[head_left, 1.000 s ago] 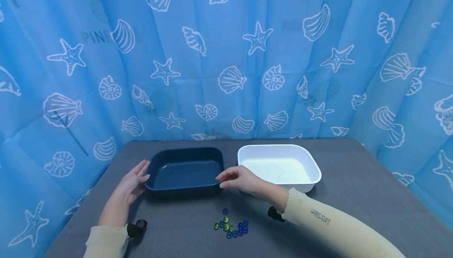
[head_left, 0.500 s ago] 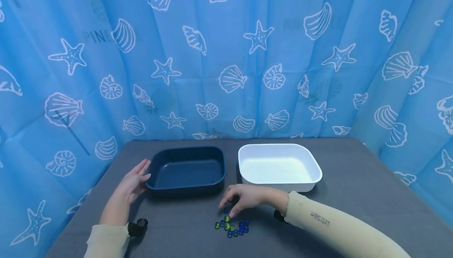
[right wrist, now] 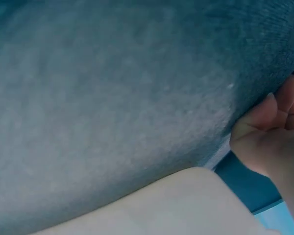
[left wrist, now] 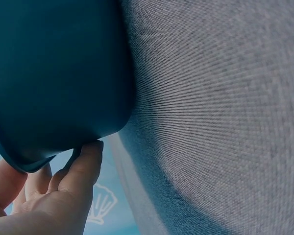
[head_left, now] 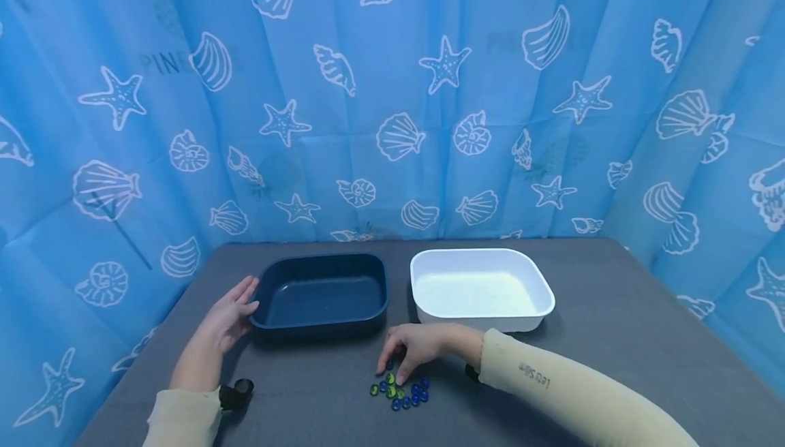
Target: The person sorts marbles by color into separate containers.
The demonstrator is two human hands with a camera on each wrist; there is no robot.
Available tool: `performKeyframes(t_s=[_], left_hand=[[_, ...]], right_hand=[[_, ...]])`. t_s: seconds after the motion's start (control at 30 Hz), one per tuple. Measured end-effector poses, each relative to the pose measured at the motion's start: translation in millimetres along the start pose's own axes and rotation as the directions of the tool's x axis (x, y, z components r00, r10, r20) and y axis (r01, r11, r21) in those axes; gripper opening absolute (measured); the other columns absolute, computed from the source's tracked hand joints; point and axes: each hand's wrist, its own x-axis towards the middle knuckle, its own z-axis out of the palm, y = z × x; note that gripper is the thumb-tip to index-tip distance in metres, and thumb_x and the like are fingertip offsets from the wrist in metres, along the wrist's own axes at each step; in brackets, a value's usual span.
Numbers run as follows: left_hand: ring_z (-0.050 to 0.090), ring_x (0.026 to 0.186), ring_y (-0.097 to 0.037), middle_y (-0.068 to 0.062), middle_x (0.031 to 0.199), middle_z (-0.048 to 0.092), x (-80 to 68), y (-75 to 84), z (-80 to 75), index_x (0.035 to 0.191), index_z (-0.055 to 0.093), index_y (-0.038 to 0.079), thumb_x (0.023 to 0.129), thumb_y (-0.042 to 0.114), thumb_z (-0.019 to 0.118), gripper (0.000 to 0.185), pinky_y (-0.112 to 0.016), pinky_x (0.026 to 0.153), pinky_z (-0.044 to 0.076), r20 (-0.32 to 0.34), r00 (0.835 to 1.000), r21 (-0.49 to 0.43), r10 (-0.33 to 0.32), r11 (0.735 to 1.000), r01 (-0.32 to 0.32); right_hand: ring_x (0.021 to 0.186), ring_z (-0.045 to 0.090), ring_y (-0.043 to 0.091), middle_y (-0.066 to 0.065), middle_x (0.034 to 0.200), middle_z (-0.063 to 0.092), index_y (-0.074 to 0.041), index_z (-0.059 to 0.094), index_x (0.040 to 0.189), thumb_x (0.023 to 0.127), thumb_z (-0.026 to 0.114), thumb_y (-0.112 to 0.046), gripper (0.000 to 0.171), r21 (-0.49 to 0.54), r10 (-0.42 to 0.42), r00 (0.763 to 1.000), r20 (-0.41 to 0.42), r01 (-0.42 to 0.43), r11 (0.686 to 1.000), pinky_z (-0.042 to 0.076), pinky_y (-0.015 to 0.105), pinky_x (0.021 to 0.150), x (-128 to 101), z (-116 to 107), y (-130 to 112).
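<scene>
Looking pretty early: both the dark blue tray [head_left: 321, 294] and white tray [head_left: 482, 288] hold nothing, glass beads [head_left: 400, 391] sit piled on the table [head_left: 613, 338], right hand [head_left: 412, 349] fingers curled down onto them, left hand [head_left: 227, 316] resting flat-fingered against the blue tray's side.

Head view looks down, far; wrist views — close — share the table [head_left: 613, 338].

The right hand [right wrist: 272, 139] shows at the frame's right edge, its fingers [right wrist: 284, 95] against the grey tabletop [right wrist: 112, 98].
</scene>
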Motion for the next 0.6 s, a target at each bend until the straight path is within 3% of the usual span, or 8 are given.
performKeyframes(t_s=[0.13, 0.6], left_hand=[[-0.010, 0.145, -0.031, -0.003, 0.160, 0.001, -0.6, -0.2, -0.2, 0.156, 0.000, 0.015, 0.105, 0.004, 0.032, 0.061, -0.061, 0.111, 0.004, -0.007, 1.000, 0.007, 0.002, 1.000, -0.002], [-0.010, 0.145, -0.030, -0.002, 0.160, 0.002, 0.3, -0.2, -1.1, 0.156, -0.001, 0.015, 0.105, 0.005, 0.032, 0.061, -0.062, 0.111, 0.005, -0.002, 1.000, 0.002, -0.003, 1.000, 0.003]], right_hand=[[0.095, 0.048, 0.007, -0.006, 0.101, 0.053, -0.009, 0.075, 0.106, 0.082, 0.075, -0.003, 0.025, -0.002, 0.030, 0.999, -0.013, -0.030, 1.000, 0.040, 0.025, 0.085, -1.0, 2.7, -10.9], [0.091, 0.047, 0.008, -0.005, 0.096, 0.053, -0.008, 0.076, 0.095, 0.082, 0.074, -0.001, 0.015, 0.008, 0.100, 0.993, -0.058, -0.100, 0.995, 0.038, 0.024, 0.080, 0.3, 6.9, -20.4]])
